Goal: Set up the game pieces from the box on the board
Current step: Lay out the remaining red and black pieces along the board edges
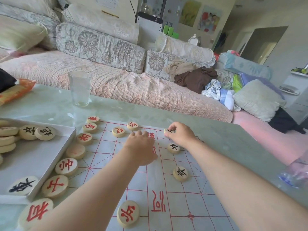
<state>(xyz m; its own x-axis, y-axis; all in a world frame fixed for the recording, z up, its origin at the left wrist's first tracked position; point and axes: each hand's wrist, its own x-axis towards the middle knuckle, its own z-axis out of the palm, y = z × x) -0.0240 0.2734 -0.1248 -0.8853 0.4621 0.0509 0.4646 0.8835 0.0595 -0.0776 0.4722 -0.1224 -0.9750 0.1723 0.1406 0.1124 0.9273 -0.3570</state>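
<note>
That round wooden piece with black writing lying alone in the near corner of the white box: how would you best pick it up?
Come straight down from above and pinch the round wooden piece with black writing across its rim. It lies flat, face up, on the floor of the white box, so only its edge offers a grip. It sits near the box's corner, and open floor lies on its far side.

Soft daylight, glare on glass table (pixel 150 107), blurred, warped edges

Round wooden pieces (pixel 66 166) flat on white red-lined board (pixel 166 189), others in white box (pixel 50 155)
</note>
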